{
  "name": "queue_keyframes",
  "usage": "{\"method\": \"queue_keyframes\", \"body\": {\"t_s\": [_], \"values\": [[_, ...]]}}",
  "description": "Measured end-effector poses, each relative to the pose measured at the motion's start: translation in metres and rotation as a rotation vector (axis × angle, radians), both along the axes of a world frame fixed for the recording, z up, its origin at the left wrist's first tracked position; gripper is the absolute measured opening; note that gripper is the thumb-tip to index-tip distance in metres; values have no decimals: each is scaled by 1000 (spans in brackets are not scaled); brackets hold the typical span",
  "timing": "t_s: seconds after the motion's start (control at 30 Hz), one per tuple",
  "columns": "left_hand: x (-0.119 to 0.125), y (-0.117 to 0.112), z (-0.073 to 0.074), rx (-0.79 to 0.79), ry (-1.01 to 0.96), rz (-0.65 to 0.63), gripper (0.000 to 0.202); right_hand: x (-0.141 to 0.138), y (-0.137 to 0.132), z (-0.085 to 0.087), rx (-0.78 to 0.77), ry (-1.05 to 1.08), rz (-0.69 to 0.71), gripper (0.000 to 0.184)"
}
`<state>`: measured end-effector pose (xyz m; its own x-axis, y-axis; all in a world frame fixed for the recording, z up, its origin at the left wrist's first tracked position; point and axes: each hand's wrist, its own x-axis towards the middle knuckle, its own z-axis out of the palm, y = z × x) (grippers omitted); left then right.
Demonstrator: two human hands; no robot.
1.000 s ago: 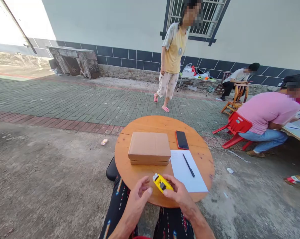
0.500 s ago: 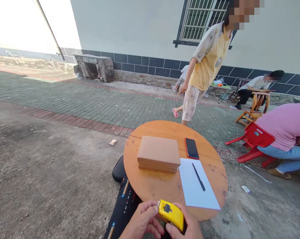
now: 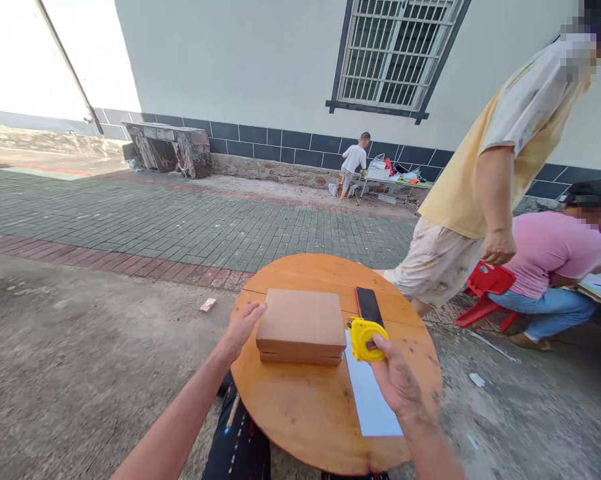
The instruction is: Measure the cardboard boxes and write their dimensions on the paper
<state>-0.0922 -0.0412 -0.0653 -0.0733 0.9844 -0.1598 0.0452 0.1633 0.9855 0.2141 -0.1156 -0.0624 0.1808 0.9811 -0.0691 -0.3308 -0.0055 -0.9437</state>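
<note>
The rounded yellow tape measure (image 3: 360, 331) fills the fingers of the right hand (image 3: 398, 381). The left hand (image 3: 242, 327) points forward, fingers outstretched, a brown box (image 3: 301, 319) just right of them

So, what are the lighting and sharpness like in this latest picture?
Head view: sunlight washes out the wall at far left, beyond a shadow edge; head view: tape measure and box in soft shade, fairly clear; head view: the person in yellow at right looks slanted, perhaps from lens distortion.
</note>
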Motion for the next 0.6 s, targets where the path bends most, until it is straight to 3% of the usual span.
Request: {"method": "queue_keyframes", "body": {"t_s": [0.17, 0.3, 0.37, 0.43, 0.6], "values": [[20, 11, -3, -5, -25, -149, 57, -18, 32, 5, -23, -53, 114, 39], [20, -7, -4, 129, -88, -146, 64, -10, 19, 3, 50, -34, 114, 39], [18, -20, -12, 191, -108, -122, 69, -1, 2, -2, 57, -22, 124, 44], [15, -35, -30, 225, -60, -72, 72, 6, -19, -10, 38, -19, 166, 55], [14, -69, -96, 261, 89, 63, 67, 7, -65, -37, 33, 47, 206, 74]]}}
